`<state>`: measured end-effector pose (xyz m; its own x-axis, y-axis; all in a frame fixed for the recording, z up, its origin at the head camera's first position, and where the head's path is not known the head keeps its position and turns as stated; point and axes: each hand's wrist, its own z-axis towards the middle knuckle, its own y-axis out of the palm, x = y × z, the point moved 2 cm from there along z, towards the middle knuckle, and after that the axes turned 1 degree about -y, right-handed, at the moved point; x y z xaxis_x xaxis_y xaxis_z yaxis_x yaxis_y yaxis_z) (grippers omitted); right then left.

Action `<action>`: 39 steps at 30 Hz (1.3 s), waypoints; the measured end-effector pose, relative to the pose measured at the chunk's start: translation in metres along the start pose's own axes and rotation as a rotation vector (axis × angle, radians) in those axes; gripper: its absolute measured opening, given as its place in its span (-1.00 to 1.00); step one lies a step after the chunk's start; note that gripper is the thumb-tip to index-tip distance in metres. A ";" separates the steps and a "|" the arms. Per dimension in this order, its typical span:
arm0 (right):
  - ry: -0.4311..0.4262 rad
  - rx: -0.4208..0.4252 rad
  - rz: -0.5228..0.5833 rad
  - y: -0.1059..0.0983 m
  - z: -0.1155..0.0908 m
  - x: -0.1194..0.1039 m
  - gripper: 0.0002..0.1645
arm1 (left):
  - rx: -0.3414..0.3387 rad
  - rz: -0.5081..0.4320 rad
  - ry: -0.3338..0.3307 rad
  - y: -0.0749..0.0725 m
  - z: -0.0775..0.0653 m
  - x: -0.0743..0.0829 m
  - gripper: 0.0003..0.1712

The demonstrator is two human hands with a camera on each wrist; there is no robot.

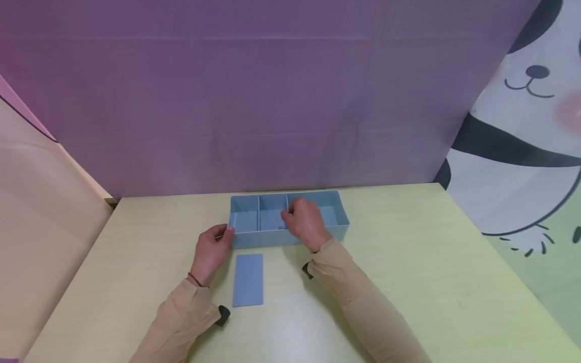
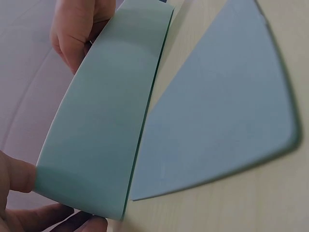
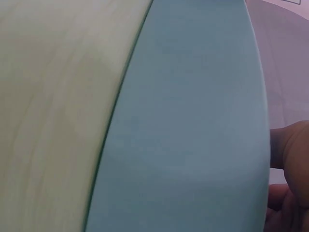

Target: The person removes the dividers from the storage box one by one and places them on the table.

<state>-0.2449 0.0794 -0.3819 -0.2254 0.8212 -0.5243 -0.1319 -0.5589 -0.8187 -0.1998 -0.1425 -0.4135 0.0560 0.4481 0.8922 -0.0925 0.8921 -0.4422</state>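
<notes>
A long light-blue divided box [image 1: 268,239] sits near the table's back edge, its upright dividers splitting it into compartments. At its left end, my left hand [image 1: 212,252] grips the front corner; in the left wrist view the thumb [image 2: 21,175] lies at the rim and the other fingers are against the end wall. My right hand [image 1: 306,222] reaches over the front wall with curled fingers, pinching the divider [image 1: 287,198] right of the second compartment. The front wall hides most of those fingertips in the right wrist view. A flat blue rectangular panel [image 1: 248,280] lies in front of the box.
The pale wooden table [image 1: 408,282] ends just behind the box at a purple cloth backdrop [image 1: 272,101]. A panda-print sheet [image 1: 522,191] hangs at the right, and a pale cloth [image 1: 41,201] at the left.
</notes>
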 end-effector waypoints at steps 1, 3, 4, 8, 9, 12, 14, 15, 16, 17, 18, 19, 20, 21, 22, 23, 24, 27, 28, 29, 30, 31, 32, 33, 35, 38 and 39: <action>0.000 0.005 -0.009 0.001 0.000 0.000 -0.46 | -0.001 0.001 0.001 0.000 0.000 0.000 -0.49; 0.002 0.012 -0.023 0.003 -0.001 0.000 -0.45 | -0.005 -0.003 -0.012 0.000 0.000 -0.001 -0.50; 0.003 0.017 -0.031 0.003 -0.001 0.001 -0.45 | -0.011 -0.003 -0.020 0.000 0.000 -0.001 -0.51; 0.006 0.029 -0.038 0.006 -0.001 0.002 -0.45 | -0.034 -0.012 -0.043 0.000 0.001 -0.004 -0.54; 0.007 0.032 -0.034 0.007 -0.001 0.002 -0.45 | -0.036 -0.011 -0.040 0.000 0.001 -0.004 -0.54; 0.006 0.039 -0.030 0.008 -0.001 0.002 -0.44 | -0.037 -0.010 -0.034 -0.001 0.001 -0.003 -0.54; 0.003 0.044 -0.038 0.008 -0.001 0.002 -0.44 | -0.038 -0.012 -0.035 -0.001 0.001 -0.003 -0.54; 0.002 0.047 -0.043 0.007 -0.001 0.002 -0.43 | -0.039 -0.013 -0.034 -0.001 0.001 -0.003 -0.54; 0.000 0.052 -0.051 0.007 0.000 0.002 -0.43 | -0.040 -0.014 -0.036 -0.001 0.001 -0.003 -0.54; 0.000 0.055 -0.057 0.007 0.000 0.001 -0.44 | -0.040 -0.015 -0.038 -0.001 0.001 -0.003 -0.54; 0.000 0.059 -0.061 0.007 0.000 0.001 -0.44 | -0.040 -0.016 -0.040 -0.001 0.001 -0.004 -0.54; 0.000 0.062 -0.070 0.007 0.000 0.000 -0.44 | -0.040 -0.017 -0.041 0.000 0.001 -0.004 -0.54; 0.000 0.066 -0.077 0.006 0.000 0.000 -0.45 | -0.040 -0.017 -0.042 0.000 0.001 -0.004 -0.53; -0.001 0.071 -0.083 0.006 0.000 -0.001 -0.46 | -0.040 -0.017 -0.044 0.000 0.001 -0.004 -0.54; -0.001 0.075 -0.090 0.006 0.000 -0.001 -0.47 | -0.038 -0.017 -0.046 0.000 0.001 -0.004 -0.53; 0.000 0.077 -0.099 0.006 0.001 -0.002 -0.48 | -0.037 -0.016 -0.047 0.000 0.002 -0.005 -0.54; -0.002 0.082 -0.110 0.006 0.001 -0.002 -0.49 | -0.036 -0.012 -0.046 0.000 0.002 -0.004 -0.53; -0.011 0.094 -0.134 0.006 0.002 -0.003 -0.52 | -0.035 -0.007 -0.042 0.000 0.002 -0.004 -0.54; -0.011 0.097 -0.141 0.006 0.002 -0.003 -0.54 | -0.034 -0.004 -0.040 0.000 0.002 -0.004 -0.54; -0.013 0.101 -0.147 0.005 0.002 -0.003 -0.55 | -0.033 -0.002 -0.040 0.000 0.002 -0.004 -0.54; -0.015 0.103 -0.151 0.006 0.002 -0.003 -0.56 | -0.031 -0.004 -0.039 0.000 0.002 -0.004 -0.54; -0.015 0.103 -0.150 0.006 0.002 -0.003 -0.57 | -0.029 -0.004 -0.038 0.000 0.002 -0.004 -0.54; -0.015 0.102 -0.151 0.006 0.002 -0.003 -0.58 | -0.026 -0.005 -0.037 0.000 0.003 -0.004 -0.55; -0.013 0.103 -0.154 0.006 0.002 -0.003 -0.59 | -0.023 -0.006 -0.037 0.000 0.003 -0.004 -0.55; -0.015 0.102 -0.156 0.007 0.002 -0.003 -0.59 | -0.017 -0.006 -0.038 0.000 0.003 -0.004 -0.55; -0.021 0.108 -0.163 0.008 0.002 -0.003 -0.59 | -0.014 0.002 -0.039 0.000 0.003 -0.004 -0.55; -0.024 0.112 -0.166 0.008 0.002 -0.003 -0.59 | -0.015 0.004 -0.040 0.000 0.003 -0.005 -0.55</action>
<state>-0.2472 0.0724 -0.3861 -0.2145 0.9010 -0.3772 -0.2752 -0.4262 -0.8617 -0.2030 -0.1446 -0.4173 0.0161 0.4490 0.8934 -0.0777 0.8914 -0.4466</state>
